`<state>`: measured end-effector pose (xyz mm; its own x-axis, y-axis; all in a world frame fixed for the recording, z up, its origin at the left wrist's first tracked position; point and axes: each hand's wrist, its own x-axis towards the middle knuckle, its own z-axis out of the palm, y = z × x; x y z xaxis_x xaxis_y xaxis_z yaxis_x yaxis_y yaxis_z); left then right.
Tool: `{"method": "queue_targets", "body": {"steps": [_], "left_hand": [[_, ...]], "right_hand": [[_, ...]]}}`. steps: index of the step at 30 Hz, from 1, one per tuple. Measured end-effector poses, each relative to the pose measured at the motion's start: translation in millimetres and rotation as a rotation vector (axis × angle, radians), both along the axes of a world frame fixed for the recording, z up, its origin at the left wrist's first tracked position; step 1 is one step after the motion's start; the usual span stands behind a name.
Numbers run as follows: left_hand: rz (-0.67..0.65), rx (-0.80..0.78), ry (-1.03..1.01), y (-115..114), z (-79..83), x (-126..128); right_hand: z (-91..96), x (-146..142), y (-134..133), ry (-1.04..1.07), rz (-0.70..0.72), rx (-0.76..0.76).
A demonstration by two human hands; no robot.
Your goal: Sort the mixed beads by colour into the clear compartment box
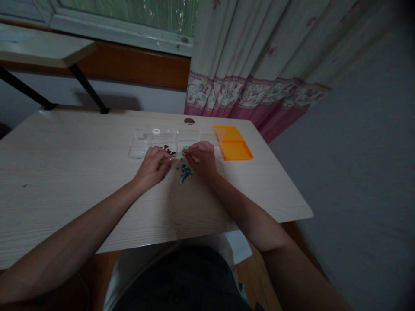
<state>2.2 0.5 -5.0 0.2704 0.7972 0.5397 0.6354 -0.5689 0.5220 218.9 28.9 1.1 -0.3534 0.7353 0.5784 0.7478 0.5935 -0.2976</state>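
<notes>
My left hand (153,166) rests at the near edge of a clear plastic compartment box (138,152), its fingers pinched together. Whatever they hold is too small to make out. My right hand (204,160) hovers at the same edge farther right, thumb and forefinger closed, and I cannot tell what is between them. Below and between the hands lies a pile of small blue, green and yellow pieces (186,172) on the table. Dark brown pieces (167,149) lie in one compartment beside my left fingers. A few green pieces (186,147) show in the compartment by my right fingertips.
An open orange plastic case (238,150) lies right of the clear box. A small brown oval object (189,121) sits near the back edge of the pale wooden table (81,181). A raised shelf (45,47) on black legs stands at back left; a curtain (240,93) hangs behind.
</notes>
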Motion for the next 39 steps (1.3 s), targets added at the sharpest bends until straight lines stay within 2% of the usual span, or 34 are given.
{"method": "queue_targets", "body": {"steps": [4, 7, 16, 25, 34, 39], "left_hand": [[-0.018, -0.068, -0.119, -0.7, 1.2, 2.7], [-0.035, -0.103, -0.182, -3.7, 5.3, 5.7], [-0.016, -0.114, -0.222, -5.9, 7.4, 8.4], [-0.025, -0.114, -0.245, -8.6, 10.5, 9.1], [-0.018, -0.111, -0.237, -8.1, 10.8, 8.2], [-0.018, -0.106, -0.231, -6.2, 8.9, 7.9]], "right_hand": [[3.2, -9.6, -15.6, -0.085, 0.113, 0.035], [6.3, -15.0, -23.7, -0.093, 0.148, 0.063], [15.8, -18.6, -31.5, -0.071, 0.155, 0.078], [10.4, -15.8, -31.1, -0.082, 0.187, 0.117], [14.8, -15.6, -32.9, -0.145, 0.187, 0.107], [14.0, -14.8, -30.4, -0.141, 0.19, 0.169]]}}
